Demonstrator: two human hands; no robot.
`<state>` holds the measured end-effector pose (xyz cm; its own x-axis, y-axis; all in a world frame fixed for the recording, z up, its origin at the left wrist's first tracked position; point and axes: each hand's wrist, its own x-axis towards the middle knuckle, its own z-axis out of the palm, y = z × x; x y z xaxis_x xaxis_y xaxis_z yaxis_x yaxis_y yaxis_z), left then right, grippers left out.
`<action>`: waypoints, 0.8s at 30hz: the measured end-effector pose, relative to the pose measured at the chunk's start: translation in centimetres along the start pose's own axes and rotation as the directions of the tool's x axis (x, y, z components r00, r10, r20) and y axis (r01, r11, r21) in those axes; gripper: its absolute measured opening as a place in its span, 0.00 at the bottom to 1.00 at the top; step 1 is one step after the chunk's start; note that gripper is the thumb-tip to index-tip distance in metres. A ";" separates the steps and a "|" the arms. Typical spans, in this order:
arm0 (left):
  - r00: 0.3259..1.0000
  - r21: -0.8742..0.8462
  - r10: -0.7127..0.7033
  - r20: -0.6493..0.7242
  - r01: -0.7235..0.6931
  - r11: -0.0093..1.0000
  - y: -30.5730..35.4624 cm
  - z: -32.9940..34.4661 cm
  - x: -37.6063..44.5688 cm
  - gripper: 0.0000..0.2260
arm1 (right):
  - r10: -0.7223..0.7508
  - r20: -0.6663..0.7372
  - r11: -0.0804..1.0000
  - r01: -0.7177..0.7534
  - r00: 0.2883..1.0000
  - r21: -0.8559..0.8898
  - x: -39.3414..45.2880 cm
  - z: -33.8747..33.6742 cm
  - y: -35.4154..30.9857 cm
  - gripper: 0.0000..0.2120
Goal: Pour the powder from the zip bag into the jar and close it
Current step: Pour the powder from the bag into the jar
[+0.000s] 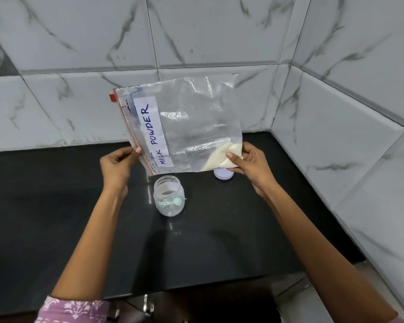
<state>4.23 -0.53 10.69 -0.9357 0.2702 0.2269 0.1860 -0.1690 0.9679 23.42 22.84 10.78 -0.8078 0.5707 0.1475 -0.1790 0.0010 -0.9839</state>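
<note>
So the zip bag [180, 127], the one with the "MILK POWDER" label [153, 134], is up in the air in front of me, held roughly upright against the tiled wall [68, 54] with its zip edge [126, 127] running down the left side and the red slider [112, 98] sitting at the top of it. The powder [222, 157] has all slumped into the lower right corner. My left hand [117, 166] is pinching the bottom end of the zip edge, fingers curled around it, and my right hand [250, 169] is gripping that powder-filled corner, thumb pressed on the front. The glass jar [169, 195] is standing open on the black counter [219, 229], just below the bag's lower left corner, so it's closer to my left hand. Its white lid [224, 174] lies flat behind it to the right, partly hidden under the bag and my right hand. The thing that matters, I reckon: the powder is at the far end from the mouth, and the mouth end is the one over the jar. So I'd guess the zip needs opening, then the right corner has to come up so everything slides left and down. Can't tell from here whether the zip is already open.
</note>
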 end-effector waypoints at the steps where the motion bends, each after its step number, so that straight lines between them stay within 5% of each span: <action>1: 1.000 0.000 -0.016 0.002 0.016 1.000 0.0 0.0 -0.3 0.03 | -0.014 0.003 1.000 0.014 1.000 -0.021 -0.2 -0.1 -0.2 0.12; 24: 0.973 0.059 -0.175 0.151 0.167 0.984 -3.2 -1.2 -2.1 0.06 | -0.125 0.025 0.928 0.126 0.992 -0.351 1.4 1.1 -3.6 0.10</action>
<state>5.21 -1.66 7.00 -0.8974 0.4358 0.0681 0.0441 -0.0651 0.9969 22.31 22.78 14.67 -0.7927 0.5457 0.2718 -0.0706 0.3608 -0.9300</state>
